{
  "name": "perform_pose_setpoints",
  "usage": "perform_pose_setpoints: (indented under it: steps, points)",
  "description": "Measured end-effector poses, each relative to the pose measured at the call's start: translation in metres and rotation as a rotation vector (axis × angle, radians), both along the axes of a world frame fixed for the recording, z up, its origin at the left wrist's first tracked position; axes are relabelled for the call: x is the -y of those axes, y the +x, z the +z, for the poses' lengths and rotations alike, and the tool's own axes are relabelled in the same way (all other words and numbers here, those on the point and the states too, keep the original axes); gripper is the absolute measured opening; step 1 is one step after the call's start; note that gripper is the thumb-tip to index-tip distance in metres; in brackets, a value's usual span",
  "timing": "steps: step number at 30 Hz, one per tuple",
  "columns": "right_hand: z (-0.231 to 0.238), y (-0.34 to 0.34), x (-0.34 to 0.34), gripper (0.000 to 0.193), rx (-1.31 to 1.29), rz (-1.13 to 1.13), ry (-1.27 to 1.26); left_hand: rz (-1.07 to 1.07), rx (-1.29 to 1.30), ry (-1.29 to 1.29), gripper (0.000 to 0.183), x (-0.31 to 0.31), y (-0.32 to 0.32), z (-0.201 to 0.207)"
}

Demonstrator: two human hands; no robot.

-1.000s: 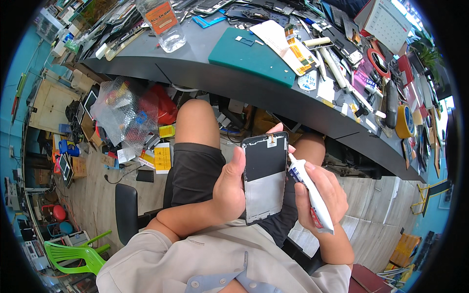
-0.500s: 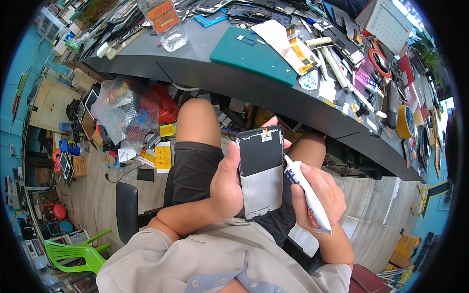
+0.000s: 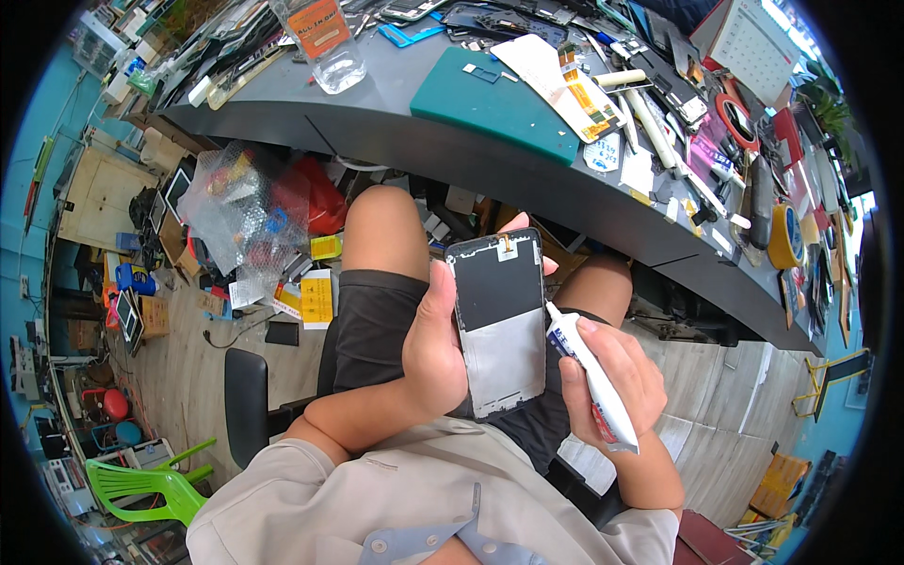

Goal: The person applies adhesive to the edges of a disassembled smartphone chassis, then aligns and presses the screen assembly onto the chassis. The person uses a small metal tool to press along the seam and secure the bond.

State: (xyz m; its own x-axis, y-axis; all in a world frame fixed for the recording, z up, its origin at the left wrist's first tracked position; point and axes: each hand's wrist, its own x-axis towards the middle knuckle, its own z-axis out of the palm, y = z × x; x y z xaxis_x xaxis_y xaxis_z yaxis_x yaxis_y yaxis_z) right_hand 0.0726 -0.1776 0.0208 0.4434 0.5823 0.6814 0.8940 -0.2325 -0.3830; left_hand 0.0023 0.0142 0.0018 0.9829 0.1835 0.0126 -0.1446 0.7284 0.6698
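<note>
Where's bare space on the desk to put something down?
Grey desk: patches between clear bottle and green mat, and just left of the bottle. The mat's near-left part is bare too. Crowded: right of the mat, with tools and yellow tape roll; the far side, with dark flat parts.

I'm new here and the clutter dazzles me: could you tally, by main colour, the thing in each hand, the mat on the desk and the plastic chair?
Black and grey: 1, the phone panel in the left hand
White: 1, the tube in the right hand
Green: 2, the mat and chair
Total: 4
</note>
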Motion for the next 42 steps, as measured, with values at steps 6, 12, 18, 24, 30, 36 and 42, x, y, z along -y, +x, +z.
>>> perform_pose_setpoints:
  steps: [6,12,18,24,30,36,42]
  points:
    - [0.000,-0.001,-0.001,0.050,-0.007,0.010,-0.003,0.081,-0.083,0.035,0.098,0.001,0.004,0.005]
    - [-0.001,-0.003,-0.003,0.050,-0.020,0.018,-0.007,0.129,-0.091,0.054,0.096,-0.001,0.006,0.008]
    - [0.000,-0.004,-0.004,0.050,-0.024,0.022,-0.023,0.115,0.040,-0.037,0.086,-0.006,0.007,0.000]
    - [-0.001,-0.005,-0.005,0.049,-0.036,0.038,-0.012,0.141,0.033,-0.044,0.087,-0.010,0.008,-0.002]
    - [0.000,-0.007,-0.005,0.048,-0.050,0.042,-0.015,0.197,-0.001,-0.047,0.091,-0.011,0.010,0.003]
    - [-0.001,-0.006,-0.006,0.048,-0.048,0.059,-0.004,0.192,0.053,-0.026,0.085,-0.016,0.010,-0.002]
    - [-0.001,-0.009,-0.006,0.048,-0.052,0.072,-0.003,0.242,0.049,-0.045,0.085,-0.017,0.010,0.001]
